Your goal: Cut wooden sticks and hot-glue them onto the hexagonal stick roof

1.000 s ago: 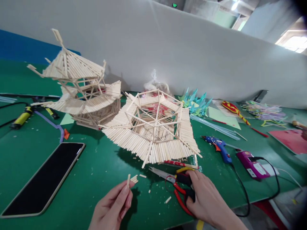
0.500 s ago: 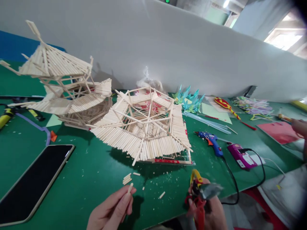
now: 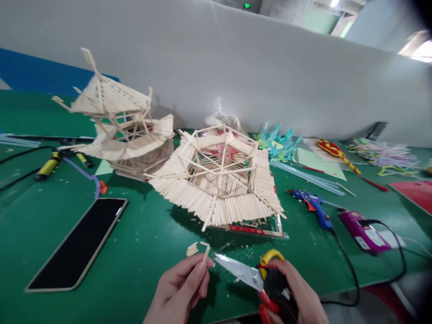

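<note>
My left hand (image 3: 187, 288) pinches a short wooden stick (image 3: 205, 254) between thumb and fingertips, its top end standing up. In my right hand (image 3: 295, 288) is a pair of scissors (image 3: 239, 272) with red, yellow and black handles. The blades point left, their tip close to the fingertips of my left hand. Several cut stick pieces (image 3: 192, 249) lie just behind my left hand. Beyond both hands stands a wooden stick pavilion model (image 3: 216, 189), its sloping roof strips laid side by side around an open frame top.
A taller stick pagoda (image 3: 118, 117) stands at back left, a phone (image 3: 79, 245) in front of it. A blue glue gun (image 3: 312, 207) and a purple power strip (image 3: 362, 231) with cables lie at right. Glue sticks (image 3: 307, 176) and a teal paper ornament (image 3: 280, 141) are behind.
The scissors have turned so their blades point left, toward the stick in my left hand. The view has shifted left, and another person's hand at the right edge is out of sight.
</note>
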Tool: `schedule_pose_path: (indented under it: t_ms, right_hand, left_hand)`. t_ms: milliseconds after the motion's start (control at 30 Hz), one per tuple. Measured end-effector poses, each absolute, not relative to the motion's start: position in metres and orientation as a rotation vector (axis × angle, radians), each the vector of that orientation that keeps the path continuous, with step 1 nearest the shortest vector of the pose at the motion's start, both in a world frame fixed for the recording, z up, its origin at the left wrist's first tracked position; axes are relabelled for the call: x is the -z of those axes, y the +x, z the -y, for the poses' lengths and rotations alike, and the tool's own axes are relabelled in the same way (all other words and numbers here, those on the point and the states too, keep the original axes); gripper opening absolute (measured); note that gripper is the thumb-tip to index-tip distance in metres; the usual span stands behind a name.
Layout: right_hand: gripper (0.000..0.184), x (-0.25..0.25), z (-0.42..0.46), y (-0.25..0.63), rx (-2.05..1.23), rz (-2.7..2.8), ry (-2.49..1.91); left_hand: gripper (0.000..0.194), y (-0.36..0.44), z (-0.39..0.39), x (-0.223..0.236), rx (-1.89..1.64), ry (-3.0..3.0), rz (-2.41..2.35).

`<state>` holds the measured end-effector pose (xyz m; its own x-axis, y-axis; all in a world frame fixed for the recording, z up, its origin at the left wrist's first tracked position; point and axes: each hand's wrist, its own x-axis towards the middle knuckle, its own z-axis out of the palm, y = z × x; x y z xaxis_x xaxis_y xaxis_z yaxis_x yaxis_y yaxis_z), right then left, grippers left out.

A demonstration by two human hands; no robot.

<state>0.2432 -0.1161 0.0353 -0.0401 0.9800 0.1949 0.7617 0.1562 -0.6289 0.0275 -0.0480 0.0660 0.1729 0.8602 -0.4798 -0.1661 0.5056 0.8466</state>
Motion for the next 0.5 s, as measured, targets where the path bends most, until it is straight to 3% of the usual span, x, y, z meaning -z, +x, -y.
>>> schedule_pose_path:
  t_ms: [500]
  right_hand:
    - [0.052,-0.024,0.099,0.243,-0.616,2.188,-1.606]
  left_hand:
    - [0.026,0.020,0.042,-0.059,-0.836,1.056,-1.193]
